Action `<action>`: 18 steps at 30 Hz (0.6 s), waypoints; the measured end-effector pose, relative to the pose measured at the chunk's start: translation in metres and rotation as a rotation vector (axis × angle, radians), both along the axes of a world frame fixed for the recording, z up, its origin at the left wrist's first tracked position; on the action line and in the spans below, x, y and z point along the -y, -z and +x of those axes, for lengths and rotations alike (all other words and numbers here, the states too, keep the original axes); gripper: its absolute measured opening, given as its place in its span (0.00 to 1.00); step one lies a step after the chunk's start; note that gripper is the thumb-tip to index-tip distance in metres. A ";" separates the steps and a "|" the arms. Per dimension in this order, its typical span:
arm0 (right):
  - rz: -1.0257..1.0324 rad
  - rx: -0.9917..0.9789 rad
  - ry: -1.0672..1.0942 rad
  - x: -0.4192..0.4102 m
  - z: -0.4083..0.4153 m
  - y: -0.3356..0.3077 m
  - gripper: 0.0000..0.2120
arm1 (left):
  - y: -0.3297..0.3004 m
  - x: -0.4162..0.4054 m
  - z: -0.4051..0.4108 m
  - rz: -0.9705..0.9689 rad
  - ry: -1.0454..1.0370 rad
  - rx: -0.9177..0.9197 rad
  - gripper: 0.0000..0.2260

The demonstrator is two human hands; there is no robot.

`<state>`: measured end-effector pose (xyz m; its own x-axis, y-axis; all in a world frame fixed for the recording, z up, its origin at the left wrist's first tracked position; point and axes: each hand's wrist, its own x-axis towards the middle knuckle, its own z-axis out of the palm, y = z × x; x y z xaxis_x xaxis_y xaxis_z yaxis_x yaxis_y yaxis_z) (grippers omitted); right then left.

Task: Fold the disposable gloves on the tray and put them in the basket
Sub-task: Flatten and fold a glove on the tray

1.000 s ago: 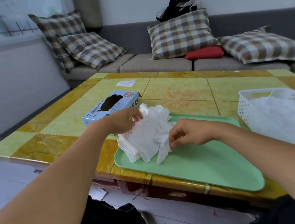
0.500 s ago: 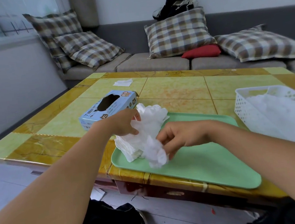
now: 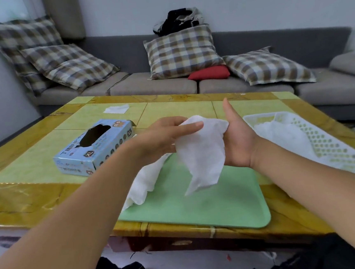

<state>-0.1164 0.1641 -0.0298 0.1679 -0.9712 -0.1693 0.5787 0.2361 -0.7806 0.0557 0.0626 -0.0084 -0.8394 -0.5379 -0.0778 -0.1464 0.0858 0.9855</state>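
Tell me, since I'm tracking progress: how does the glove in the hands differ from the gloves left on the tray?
The held glove is a single piece lifted above the green tray, hanging down between the left hand and right hand. The glove pile is several pieces bunched together, lying on the tray's left edge, untouched. Both are white, thin and crinkled.

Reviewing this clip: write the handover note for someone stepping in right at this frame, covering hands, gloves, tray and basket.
Left hand: pinches the top edge of one white glove, held up above the green tray.
Right hand: thumb up; its fingers are hidden behind the glove, so its grip cannot be told.
Glove pile: on the tray's left edge, unfolded.
White basket: to the right of the tray, with white gloves already inside.
Done: part of the batch is in the basket.
Left: fold the held glove, put it in the basket, then work through the pile.
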 end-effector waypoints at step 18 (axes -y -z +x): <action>0.008 -0.357 0.264 -0.043 -0.031 -0.012 0.15 | -0.016 -0.006 -0.013 0.374 0.062 0.129 0.16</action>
<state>-0.1479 0.2066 -0.0175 -0.1561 -0.9713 -0.1794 0.3143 0.1234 -0.9413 0.0426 0.0687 0.0075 -0.8396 -0.4013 -0.3661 -0.2772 -0.2631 0.9241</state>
